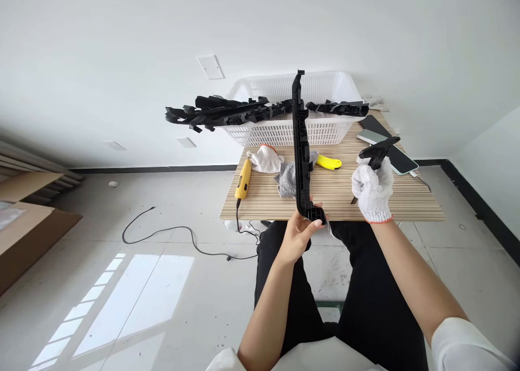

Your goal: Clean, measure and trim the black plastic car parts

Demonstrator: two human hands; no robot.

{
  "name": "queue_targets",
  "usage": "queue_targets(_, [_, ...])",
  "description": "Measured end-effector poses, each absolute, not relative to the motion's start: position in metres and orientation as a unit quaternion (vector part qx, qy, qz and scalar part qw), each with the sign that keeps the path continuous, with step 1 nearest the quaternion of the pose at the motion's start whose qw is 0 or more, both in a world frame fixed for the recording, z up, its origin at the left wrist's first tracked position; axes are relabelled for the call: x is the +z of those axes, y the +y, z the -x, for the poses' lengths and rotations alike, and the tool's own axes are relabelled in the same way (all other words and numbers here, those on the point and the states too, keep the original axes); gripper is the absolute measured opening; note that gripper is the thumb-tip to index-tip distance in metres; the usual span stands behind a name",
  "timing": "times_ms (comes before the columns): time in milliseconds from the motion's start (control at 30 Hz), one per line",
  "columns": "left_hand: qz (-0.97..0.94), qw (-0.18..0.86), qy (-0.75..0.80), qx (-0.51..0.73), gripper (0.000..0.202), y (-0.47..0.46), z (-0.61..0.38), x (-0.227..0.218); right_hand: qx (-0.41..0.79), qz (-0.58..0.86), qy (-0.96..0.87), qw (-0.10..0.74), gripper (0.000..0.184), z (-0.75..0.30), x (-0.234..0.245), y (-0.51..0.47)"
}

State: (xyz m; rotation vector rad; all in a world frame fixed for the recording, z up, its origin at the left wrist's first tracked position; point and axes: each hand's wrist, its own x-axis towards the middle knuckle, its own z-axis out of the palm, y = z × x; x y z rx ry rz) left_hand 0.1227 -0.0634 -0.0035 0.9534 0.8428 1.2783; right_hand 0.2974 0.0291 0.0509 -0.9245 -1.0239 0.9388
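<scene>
My bare left hand pinches the lower, bent end of a long black plastic trim piece. The piece stands up in front of me, its ribbed side facing me and its top end reaching over the basket. On my right hand is a white knit glove with an orange cuff edge. Those fingers are wrapped round a black T-shaped tool, its head above the fist and a thin tip below. The two hands are apart, and the tool does not touch the trim piece.
A white plastic basket holds several black trim pieces, some jutting out left. On the striped table lie a corded yellow tool, a white glove, a grey cloth, a yellow-handled object and a phone. A cable crosses the floor.
</scene>
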Motion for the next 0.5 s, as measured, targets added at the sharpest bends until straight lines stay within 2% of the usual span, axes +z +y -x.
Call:
queue_targets(167, [-0.411,0.624,0.371,0.551,0.063,-0.061,-0.124,-0.003,0.421,0.420,-0.430,0.680,0.034,-0.293,0.057,0.027])
queue_targets(367, [-0.419,0.618,0.370,0.553,0.063,-0.062,-0.124,-0.003,0.393,0.415,-0.441,0.692,0.028,-0.298,0.053,0.038])
queue_targets(500, [-0.427,0.613,0.373,0.550,0.062,-0.063,-0.123,-0.004,0.369,0.424,-0.433,0.705,0.027,-0.311,0.067,0.045])
